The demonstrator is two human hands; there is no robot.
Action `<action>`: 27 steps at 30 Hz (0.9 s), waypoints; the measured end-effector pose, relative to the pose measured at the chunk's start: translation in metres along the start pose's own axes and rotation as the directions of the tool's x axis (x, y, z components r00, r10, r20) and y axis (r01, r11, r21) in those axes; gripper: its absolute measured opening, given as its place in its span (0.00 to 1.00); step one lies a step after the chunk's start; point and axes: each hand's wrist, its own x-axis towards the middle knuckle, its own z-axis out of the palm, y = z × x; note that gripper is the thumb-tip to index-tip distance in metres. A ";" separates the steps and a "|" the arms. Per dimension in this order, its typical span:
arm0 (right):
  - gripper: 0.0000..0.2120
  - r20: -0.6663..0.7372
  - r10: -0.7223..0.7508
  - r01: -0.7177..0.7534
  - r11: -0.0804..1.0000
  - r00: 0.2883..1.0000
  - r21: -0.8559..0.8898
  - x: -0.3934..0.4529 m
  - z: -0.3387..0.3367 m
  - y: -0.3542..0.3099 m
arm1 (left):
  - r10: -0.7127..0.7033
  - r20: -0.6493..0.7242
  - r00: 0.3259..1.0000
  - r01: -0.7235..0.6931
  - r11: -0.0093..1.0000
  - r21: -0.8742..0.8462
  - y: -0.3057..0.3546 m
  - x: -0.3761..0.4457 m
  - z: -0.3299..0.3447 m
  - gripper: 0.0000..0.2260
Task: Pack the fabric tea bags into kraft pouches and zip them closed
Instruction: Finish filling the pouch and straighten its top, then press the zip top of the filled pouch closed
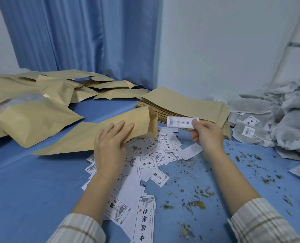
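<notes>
The person holds one kraft pouch with the left hand; the fingers lie fairly straight over its upper face, and whether the thumb grips beneath cannot be told. The mouth of the pouch gapes toward the right hand, which pinches a small white label card between thumb and fingertips, just beside that mouth. The step in hand seems to be the filling of this pouch, with the card going in. The next move likely calls for keeping the mouth wide and sliding the card in flat; whether a tea bag is already inside cannot be seen.

By count: one pouch in the grip, one card in the pinch. Behind the right hand lies one stack of flat pouches, too many to count. To the right of it is a heap of fabric tea bags, also uncountable. Left of the left hand are about ten filled pouches. Under both wrists lie dozens of printed cards.
</notes>
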 end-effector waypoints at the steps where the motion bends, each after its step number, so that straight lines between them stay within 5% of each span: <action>1: 0.08 0.023 0.012 -0.014 0.997 1.000 0.079 0.000 -0.002 -0.006 | 0.005 -0.008 1.000 -0.005 1.000 -0.006 0.001 0.000 0.000 0.28; 5: 0.07 0.195 -0.011 -0.021 0.987 0.981 0.159 -0.014 0.011 -0.019 | 0.132 -0.054 0.990 -0.134 0.991 -0.030 0.006 -0.002 0.002 0.28; 12: 0.04 0.338 0.103 -0.117 0.993 0.935 0.022 -0.031 0.048 -0.039 | 0.360 -0.040 0.932 -0.361 0.914 -0.186 0.021 -0.004 0.007 0.26; 15: 0.12 0.522 0.013 0.071 0.987 0.853 -0.141 -0.034 0.049 -0.048 | 0.394 -0.031 0.918 -0.392 0.899 -0.197 0.021 -0.005 0.007 0.27; 20: 0.05 0.539 -0.031 0.346 0.797 0.841 -0.495 -0.026 0.034 -0.052 | 0.398 -0.129 0.909 -0.417 0.882 -0.218 0.027 -0.001 0.002 0.24; 23: 0.19 0.503 -0.196 0.433 0.802 0.842 -0.412 -0.031 0.009 -0.062 | 0.248 -0.168 0.954 -0.293 0.894 -0.339 0.034 0.000 -0.001 0.23; 27: 0.15 0.541 -0.409 0.637 0.690 0.735 -0.344 -0.031 -0.029 -0.078 | 0.183 -0.140 0.973 -0.229 0.840 -0.492 0.037 0.003 -0.012 0.26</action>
